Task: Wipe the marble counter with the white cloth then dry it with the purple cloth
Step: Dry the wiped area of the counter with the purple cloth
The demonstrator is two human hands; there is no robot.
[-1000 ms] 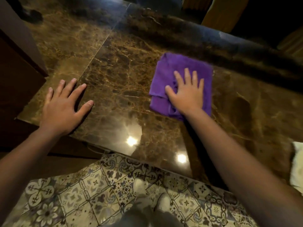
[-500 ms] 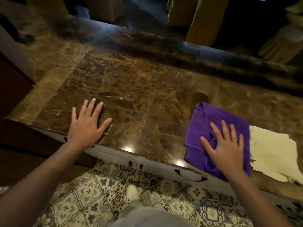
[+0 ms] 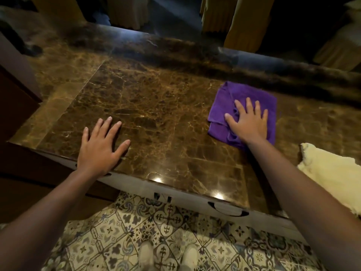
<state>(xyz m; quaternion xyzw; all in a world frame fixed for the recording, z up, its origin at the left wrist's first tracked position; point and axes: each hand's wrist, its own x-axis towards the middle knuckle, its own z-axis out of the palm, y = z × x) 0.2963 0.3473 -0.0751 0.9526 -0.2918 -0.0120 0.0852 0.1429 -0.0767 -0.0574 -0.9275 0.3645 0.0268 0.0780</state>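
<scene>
The brown marble counter (image 3: 156, 106) fills the middle of the head view. A folded purple cloth (image 3: 230, 98) lies on its right part, near the raised back ledge. My right hand (image 3: 247, 122) presses flat on the purple cloth, fingers spread, covering its lower middle. My left hand (image 3: 101, 145) rests flat on the bare marble near the front edge, fingers apart, holding nothing. The white cloth (image 3: 332, 173) lies crumpled at the right edge of the counter, apart from both hands.
A raised dark marble ledge (image 3: 195, 53) runs along the back. A dark wooden cabinet (image 3: 13, 90) stands at the left. Yellow draped furniture (image 3: 244, 22) lies beyond the ledge. Patterned floor tiles (image 3: 136, 231) and my shoes show below the counter's front edge.
My right hand slid the purple cloth from the middle to the right and toward the front edge, then back toward the ledge. My left hand stayed flat on the marble.
</scene>
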